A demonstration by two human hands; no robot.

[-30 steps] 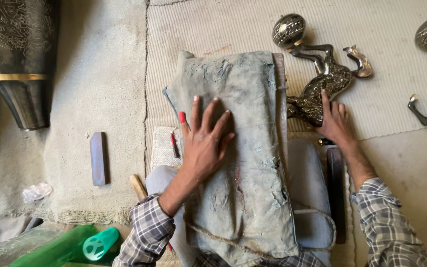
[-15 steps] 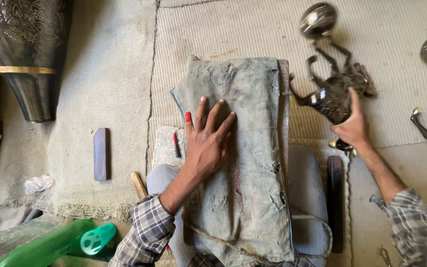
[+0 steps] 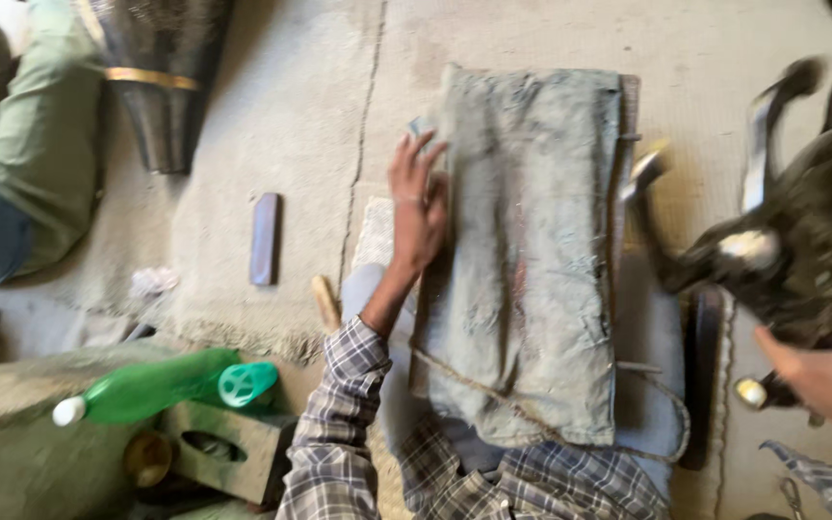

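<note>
Two hands, each changed from a second ago. The left hand [image 3: 418,207] has slid off the middle of the grey folded cloth [image 3: 532,250] to its left edge, fingers [image 3: 414,154] loosely spread and gripping nothing. The right hand [image 3: 820,380] has closed under the dark metal animal figure [image 3: 801,241] — lifted off the mat [image 3: 291,125] and blurred, now beside the cloth's right edge, close to the camera.
</note>
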